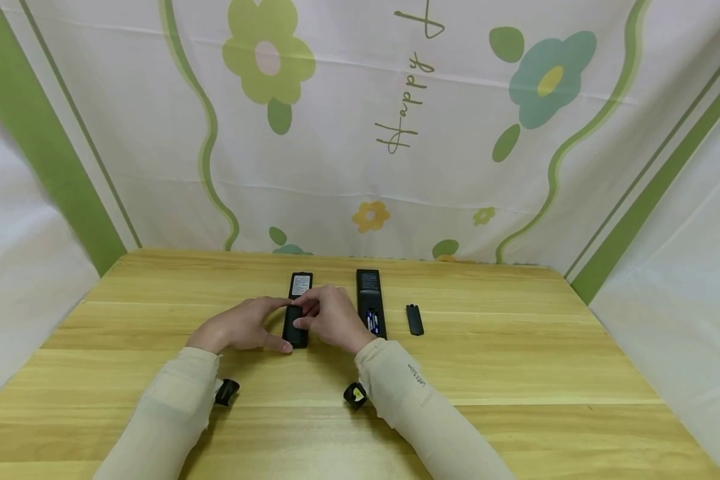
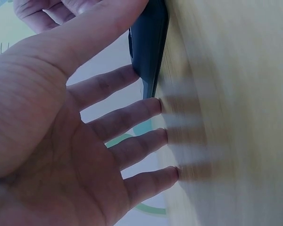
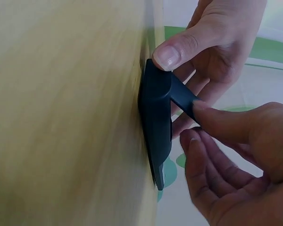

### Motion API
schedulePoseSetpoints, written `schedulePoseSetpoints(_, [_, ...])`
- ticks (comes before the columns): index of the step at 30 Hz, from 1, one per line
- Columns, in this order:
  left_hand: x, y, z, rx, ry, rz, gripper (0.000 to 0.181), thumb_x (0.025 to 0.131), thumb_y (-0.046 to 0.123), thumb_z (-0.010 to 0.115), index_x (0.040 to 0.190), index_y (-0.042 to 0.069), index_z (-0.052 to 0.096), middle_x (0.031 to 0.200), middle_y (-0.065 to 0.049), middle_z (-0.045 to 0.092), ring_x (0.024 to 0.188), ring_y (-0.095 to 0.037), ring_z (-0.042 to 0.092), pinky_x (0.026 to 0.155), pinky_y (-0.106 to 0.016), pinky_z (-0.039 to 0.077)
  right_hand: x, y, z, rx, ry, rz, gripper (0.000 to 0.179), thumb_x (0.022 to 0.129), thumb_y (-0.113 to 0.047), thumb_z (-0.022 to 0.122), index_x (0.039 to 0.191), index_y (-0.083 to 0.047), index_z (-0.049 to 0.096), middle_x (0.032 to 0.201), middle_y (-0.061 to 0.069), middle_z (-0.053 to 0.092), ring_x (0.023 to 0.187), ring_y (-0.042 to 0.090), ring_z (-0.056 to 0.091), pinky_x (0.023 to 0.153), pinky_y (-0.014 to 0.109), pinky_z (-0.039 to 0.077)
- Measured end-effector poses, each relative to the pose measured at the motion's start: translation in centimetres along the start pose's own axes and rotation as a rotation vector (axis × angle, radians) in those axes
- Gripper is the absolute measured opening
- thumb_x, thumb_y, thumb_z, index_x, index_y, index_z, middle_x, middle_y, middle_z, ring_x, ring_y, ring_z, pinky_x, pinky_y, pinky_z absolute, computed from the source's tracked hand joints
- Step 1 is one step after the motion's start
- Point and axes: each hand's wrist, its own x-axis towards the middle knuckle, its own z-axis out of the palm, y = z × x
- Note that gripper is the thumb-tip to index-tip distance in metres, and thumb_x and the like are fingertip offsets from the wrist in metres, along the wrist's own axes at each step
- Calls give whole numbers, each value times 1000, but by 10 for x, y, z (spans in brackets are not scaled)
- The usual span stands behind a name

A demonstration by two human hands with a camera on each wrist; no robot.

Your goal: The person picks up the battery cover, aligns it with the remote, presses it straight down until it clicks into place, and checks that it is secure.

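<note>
On the wooden table lies a black remote control [image 1: 295, 333], its back up and a white label at the far end. My right hand [image 1: 333, 317] pinches the end of its black battery cover [image 3: 184, 95] between thumb and fingers. In the right wrist view the cover slants up from the remote's body. My left hand [image 1: 243, 325] touches the remote from the left, the thumb pressing its near end. The other left fingers stretch out straight along the tabletop in the left wrist view. The inside of the battery compartment is hidden.
Right of the hands lies a second black remote control [image 1: 369, 287], its compartment uncovered and blue batteries [image 1: 373, 321] showing. Farther right lies a loose black battery cover [image 1: 415, 320]. Behind the wooden table [image 1: 486, 373] hangs a flowered curtain [image 1: 336, 147]. Small black devices [image 1: 355, 395] sit at the wrists.
</note>
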Motion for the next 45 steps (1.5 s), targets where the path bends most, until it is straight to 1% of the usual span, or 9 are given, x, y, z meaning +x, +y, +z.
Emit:
schedulePoseSetpoints(4, [0, 0, 0, -4, 1, 2, 90, 82, 37, 87, 152, 1, 44, 154, -27, 41, 142, -48, 35, 111, -66, 32, 1, 0, 0, -22, -9, 7, 25, 85, -11, 84, 109, -9, 79, 86, -3, 71, 75, 4, 65, 68, 19, 54])
schedulePoseSetpoints(10, [1, -1, 0, -2, 4, 8, 89, 82, 37, 87, 151, 2, 45, 153, -27, 42, 142, -47, 36, 111, -66, 32, 1, 0, 0, -53, -10, 20, 26, 86, -13, 84, 111, -10, 79, 89, -2, 72, 77, 5, 65, 68, 20, 53])
schedulePoseSetpoints(20, [1, 1, 0, -1, 10, 5, 87, 81, 36, 87, 151, 3, 46, 153, -26, 43, 142, -47, 36, 111, -65, 32, 0, -2, 1, -118, -37, 66, 30, 89, -18, 82, 118, -12, 78, 91, -2, 71, 74, 5, 62, 61, 20, 51])
schedulePoseSetpoints(32, [1, 2, 0, -8, 14, -16, 89, 80, 36, 88, 151, 3, 46, 153, -27, 41, 142, -48, 36, 111, -65, 31, 0, -2, 2, -128, -78, 106, 32, 91, -20, 79, 122, -12, 76, 90, -3, 71, 76, 8, 62, 62, 22, 51])
schedulePoseSetpoints(38, [1, 2, 0, -1, 10, -21, 91, 80, 36, 88, 152, 3, 45, 154, -27, 40, 142, -48, 35, 112, -65, 31, 0, 0, 3, -132, -98, 110, 31, 93, -21, 78, 122, -11, 76, 90, -2, 70, 77, 10, 62, 63, 23, 51])
schedulePoseSetpoints(45, [1, 2, 0, -2, 7, -23, 91, 80, 36, 88, 152, 3, 44, 154, -28, 39, 142, -48, 35, 112, -65, 31, 1, 1, 3, -126, -112, 118, 32, 93, -22, 77, 123, -12, 75, 86, -3, 68, 73, 9, 60, 60, 23, 49])
